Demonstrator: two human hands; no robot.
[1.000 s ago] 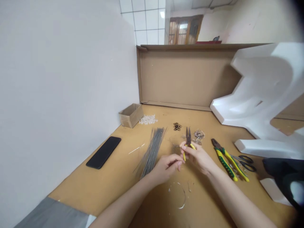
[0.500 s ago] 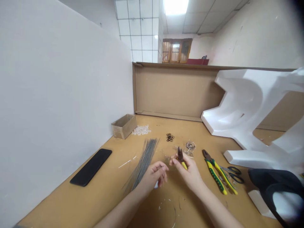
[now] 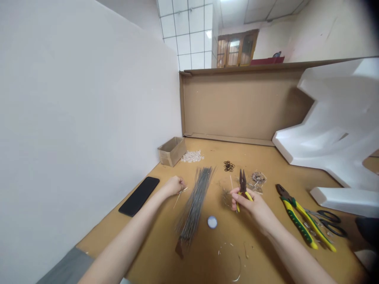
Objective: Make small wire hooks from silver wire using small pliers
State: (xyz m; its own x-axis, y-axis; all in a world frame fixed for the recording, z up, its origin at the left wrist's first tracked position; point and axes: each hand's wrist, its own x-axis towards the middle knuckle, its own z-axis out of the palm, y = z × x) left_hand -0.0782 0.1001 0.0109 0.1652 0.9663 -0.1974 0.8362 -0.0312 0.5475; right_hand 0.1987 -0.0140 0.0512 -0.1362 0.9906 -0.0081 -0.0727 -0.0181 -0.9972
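My right hand [image 3: 244,199] grips a pair of pliers [image 3: 242,181] with yellow handles and dark jaws pointing up and slightly apart. A short thin wire [image 3: 231,181] stands up beside its fingertips. My left hand [image 3: 175,186] is over on the left with curled fingers, at some thin silvery wire pieces [image 3: 178,197] on the table. What its fingertips hold, if anything, is too small to make out. Between the hands lies a bundle of grey wires [image 3: 197,201]. A round white disc with a blue rim [image 3: 212,222] is to the bundle's right.
A black phone-like slab [image 3: 139,196] lies left. Behind are a small cardboard box [image 3: 170,157], clear small pieces [image 3: 192,156], black rings [image 3: 229,166] and a wire coil [image 3: 258,178]. Larger pliers [image 3: 296,217], scissors [image 3: 328,221] and white foam packing [image 3: 314,154] are on the right.
My left hand has moved left across the wire bundle to the loose wire pieces, uncovering the round disc. My right hand keeps the pliers. The view has shifted left.
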